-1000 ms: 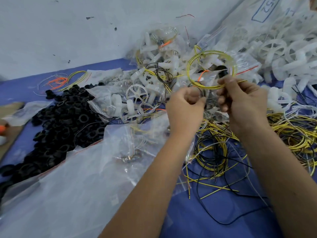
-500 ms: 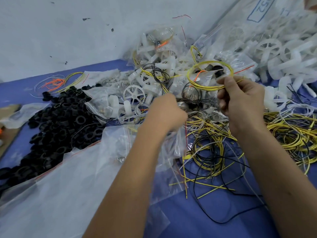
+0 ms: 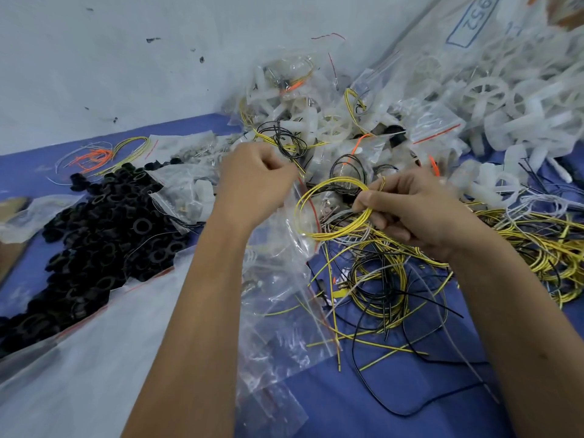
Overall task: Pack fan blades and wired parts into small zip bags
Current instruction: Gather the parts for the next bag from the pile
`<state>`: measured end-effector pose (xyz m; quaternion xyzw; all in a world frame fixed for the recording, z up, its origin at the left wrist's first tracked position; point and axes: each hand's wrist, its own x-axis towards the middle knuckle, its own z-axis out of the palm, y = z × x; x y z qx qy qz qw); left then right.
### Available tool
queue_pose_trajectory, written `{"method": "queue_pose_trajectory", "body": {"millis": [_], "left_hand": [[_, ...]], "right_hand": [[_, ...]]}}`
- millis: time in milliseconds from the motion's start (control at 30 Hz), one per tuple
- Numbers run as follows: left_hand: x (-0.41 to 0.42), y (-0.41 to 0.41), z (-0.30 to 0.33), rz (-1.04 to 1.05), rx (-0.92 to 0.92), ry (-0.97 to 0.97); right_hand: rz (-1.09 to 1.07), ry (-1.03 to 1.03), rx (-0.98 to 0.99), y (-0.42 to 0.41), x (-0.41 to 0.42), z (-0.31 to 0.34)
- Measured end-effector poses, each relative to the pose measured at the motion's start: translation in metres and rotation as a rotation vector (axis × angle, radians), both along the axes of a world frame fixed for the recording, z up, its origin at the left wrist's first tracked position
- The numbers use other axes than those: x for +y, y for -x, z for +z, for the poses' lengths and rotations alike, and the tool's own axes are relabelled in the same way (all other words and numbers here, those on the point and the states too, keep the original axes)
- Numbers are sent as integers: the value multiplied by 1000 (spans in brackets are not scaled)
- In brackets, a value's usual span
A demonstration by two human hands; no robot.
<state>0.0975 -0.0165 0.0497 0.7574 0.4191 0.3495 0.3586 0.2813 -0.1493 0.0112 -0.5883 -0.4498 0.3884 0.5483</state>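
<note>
- Step: bagging a wired part. Yellow wire coil (image 3: 331, 213) is at the mouth of a small clear zip bag (image 3: 294, 248), not yet inside as far as I can judge.
- Right hand (image 3: 417, 210): thumb and fingers pinch the coil on its right side, loop held roughly upright and facing the bag. Fingers curled round the strands; grip looks firm.
- Left hand (image 3: 252, 181): fingers curled, holding up the top edge of the bag just left of the coil. The bag's red seal line (image 3: 311, 210) shows through the loop. Whether the mouth is actually spread I can't tell; the plastic is too clear and crumpled.
- Where the stock is: loose yellow and black wires (image 3: 388, 286) tangled on the blue table (image 3: 379, 406) under the right wrist; more yellow wire at far right. White fan blades (image 3: 486, 93) piled at back right, some inside a big clear bag. Already filled small bags lie in the heap behind the hands.
- Also around: pile of black rings (image 3: 94, 235) at left on a large plastic sheet (image 3: 79, 358); orange and yellow wire scraps (image 3: 101, 156) by the wall.
- Next move, my read: left hand has to pull the mouth open wide enough for the full loop, right hand pushes the coil in edge-first.
- Risk: coil is springy, may unwind or snag on the seal lip once released. Keep the pinch until most of the loop is inside.
- Then add a fan blade if this bag lacks one, and press the seal.
</note>
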Motion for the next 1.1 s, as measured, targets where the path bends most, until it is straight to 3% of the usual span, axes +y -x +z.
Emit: {"method": "queue_pose_trajectory", "body": {"millis": [233,367,433,533,633,733,867,1000,1100], "left_hand": [[-19,-18,4,-259,89,11],[-39,-37,7,-237,80,-88],[-50,-46,8,-209,74,-162],[-63,-57,6,-206,23,-159],[-66,-63,1,-248,1,-65],[-58,-56,1,-341,-141,142],[-18,-25,-3,-288,-256,225],[24,12,-27,-160,-61,102],[36,31,-34,-246,150,65]], "right_hand": [[174,-11,39,17,3,1],[253,-36,-28,31,4,-3],[191,-52,-102,36,3,-7],[121,-79,-320,38,2,-12],[-2,-76,-863,40,4,-23],[12,15,-626,41,9,-23],[75,-257,-337,46,18,-18],[105,-255,-597,40,20,-22],[201,-286,-601,45,19,-20]]}}
